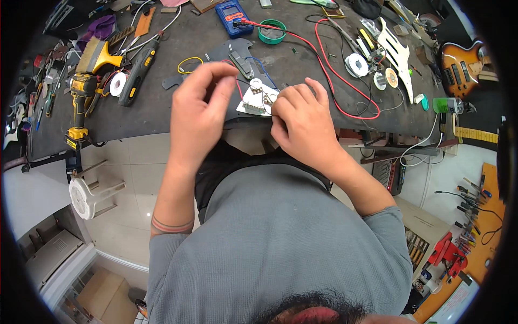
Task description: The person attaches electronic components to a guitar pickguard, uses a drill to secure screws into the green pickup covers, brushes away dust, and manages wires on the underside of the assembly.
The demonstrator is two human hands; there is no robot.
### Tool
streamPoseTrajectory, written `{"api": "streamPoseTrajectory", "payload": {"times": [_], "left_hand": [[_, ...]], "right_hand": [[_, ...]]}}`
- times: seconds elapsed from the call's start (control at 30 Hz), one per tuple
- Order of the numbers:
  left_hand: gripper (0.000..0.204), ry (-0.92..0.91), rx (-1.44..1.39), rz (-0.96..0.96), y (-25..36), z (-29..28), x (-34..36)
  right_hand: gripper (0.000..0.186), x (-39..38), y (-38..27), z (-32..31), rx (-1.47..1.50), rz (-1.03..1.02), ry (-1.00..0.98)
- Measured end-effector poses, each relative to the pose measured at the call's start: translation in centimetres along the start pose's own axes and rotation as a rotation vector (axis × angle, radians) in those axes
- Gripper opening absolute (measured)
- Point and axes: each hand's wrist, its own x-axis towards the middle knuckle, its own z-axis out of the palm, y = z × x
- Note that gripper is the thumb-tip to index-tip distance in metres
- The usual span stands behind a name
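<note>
While both hands pinch thin wires on the pickguard at the surface's near edge, steady fingertip control seems key.

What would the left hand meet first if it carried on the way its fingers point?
Probably the black pickup on the dark pickguard, just beyond the left hand's fingertips; depth is unclear, so the thin wires there might come first.

drill left of pickguard
</note>
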Motion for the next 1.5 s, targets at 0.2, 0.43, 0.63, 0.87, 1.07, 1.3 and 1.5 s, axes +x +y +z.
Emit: {"api": "streamPoseTrajectory", "payload": {"times": [0.2,0.43,0.63,0.87,1.07,1.3,1.5], "left_hand": [[0.012,-0.065,0.552,0.081,-1.1,-2.9,2.2],[0.044,-0.037,0.274,0.246,-0.6,0.1,-1.1],[0.057,0.018,0.357,0.419,-1.2,0.8,-2.3],[0.042,0.050,0.523,0.637,-3.3,-1.4,-4.4],[0.033,0.059,0.419,0.537,-3.2,-2.1,-4.6],[0.030,-0.010,0.364,0.563,-1.7,-0.9,-4.3],[0.025,-0.093,0.412,0.599,-0.9,-0.1,-4.4]], "right_hand": [[0.009,2.3,0.9,0.2,0.391,0.271,0.066],[0.012,5.2,-1.4,0.3,0.641,0.420,0.111],[0.009,5.5,-4.1,1.5,0.443,0.224,0.123],[0.019,5.1,-5.3,2.6,0.326,0.098,0.071],[0.014,3.5,-6.4,3.5,-0.060,-0.123,-0.047],[0.015,-0.1,-7.0,3.4,0.060,-0.249,0.024],[0.012,-2.6,-5.1,1.4,0.400,-0.342,-0.206]]}}
